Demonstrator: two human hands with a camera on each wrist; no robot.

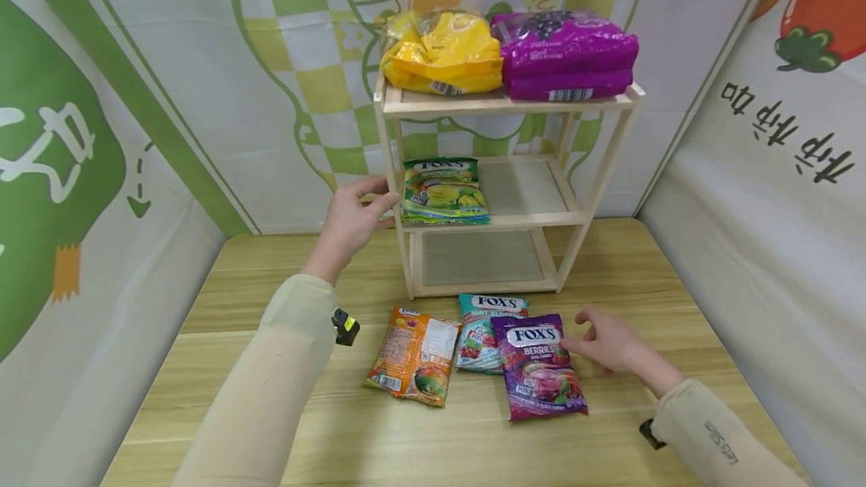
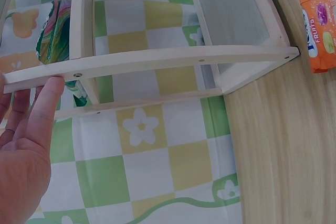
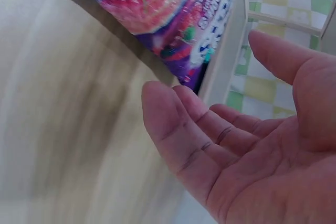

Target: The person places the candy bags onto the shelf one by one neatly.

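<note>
My left hand [image 1: 352, 220] is at the left post of a small wooden shelf rack [image 1: 534, 220], fingers and thumb about the post. The left wrist view shows fingertips against that post [image 2: 142, 62]. Just beside it, a green Fox's candy bag [image 1: 444, 192] lies on the middle shelf. My right hand [image 1: 605, 340] is at the right edge of a purple Fox's Berries bag [image 1: 537, 367] on the table. In the right wrist view its fingers are apart and loosely bent, with nothing between them. The purple bag overlaps a teal Mint Blossom bag [image 1: 476, 333].
An orange candy bag [image 1: 413, 355] lies back side up on the table [image 1: 271, 397], left of the teal one. On the top shelf stand a yellow bag [image 1: 443, 55] and a large purple bag [image 1: 568, 55]. Printed cloth walls [image 1: 169, 21] enclose the table.
</note>
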